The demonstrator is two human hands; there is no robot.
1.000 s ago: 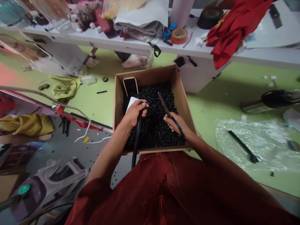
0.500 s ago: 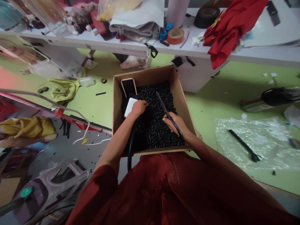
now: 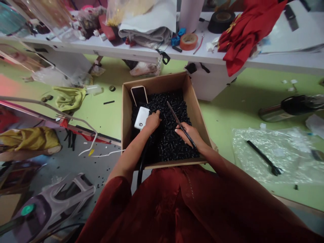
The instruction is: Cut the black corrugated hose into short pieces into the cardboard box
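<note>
A cardboard box (image 3: pixel 196 111) filled with small black pieces (image 3: pixel 169 145) stands in front of me. Over its right part my right hand (image 3: pixel 188 134) is closed round a long dark tool (image 3: pixel 174 114), perhaps scissors, pointing up and left. My left hand (image 3: pixel 152 121) is closed over the pieces at the box's middle left; whatever is between its fingers is too small to name. A black cord or tube (image 3: pixel 141 165) runs from beneath that hand over the front rim. Beside the hand lies a white device (image 3: pixel 142 117), and a phone-like frame (image 3: pixel 139 95) leans in the back left corner.
Behind the box, a white shelf (image 3: pixel 141 54) holds tape rolls, folded cloth and a red cloth (image 3: pixel 243 37). At right are a dark bottle (image 3: pixel 291 107) and a plastic bag (image 3: pixel 243 152). A purple-grey stool (image 3: pixel 53 202) stands at lower left.
My left hand has shifted slightly right and down, uncovering more of the white device. My right hand and the dark tool have moved slightly left.
</note>
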